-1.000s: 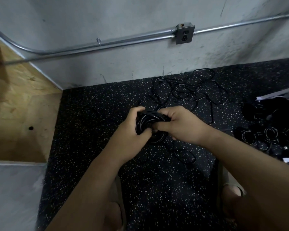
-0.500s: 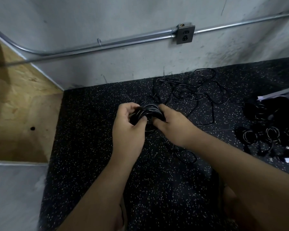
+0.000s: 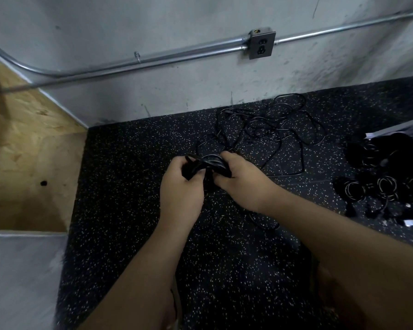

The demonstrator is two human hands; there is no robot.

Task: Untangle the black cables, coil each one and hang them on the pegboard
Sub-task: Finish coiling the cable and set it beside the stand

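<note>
Room: a grey concrete wall [image 3: 153, 25] meets a black speckled rubber floor [image 3: 129, 186]; a plywood panel [image 3: 22, 151] slopes in at the left.
Wall fittings: a metal conduit [image 3: 177, 54] runs along the wall into an outlet box [image 3: 262, 42].
Done pile: a heap of coiled cables [image 3: 386, 182] lies on the floor at the far right, well apart from both hands.
Loose tangle: the loose tangle [image 3: 272, 132] sprawls on the floor just beyond the hands, toward the wall, its loops crossing one another.
Coil: a small black coil [image 3: 209, 163] is held off the floor between the two hands, its long axis running roughly left to right from one hand to the other.
Left hand: the left hand [image 3: 180, 189] has its grip clenched on the coil's left end, fingers curled round the strands.
Right hand: the right hand [image 3: 243, 182] grasps the coil's right end, fingers wrapped over it.
Relation that matters: the tangle lies ahead and a little to the right of the coil, so the right hand is nearer to it and to the heap; whether a strand joins coil and tangle I cannot tell.
Pegboard: not in view.
Step, as I judge it: tightening this coil; much untangling is left.
</note>
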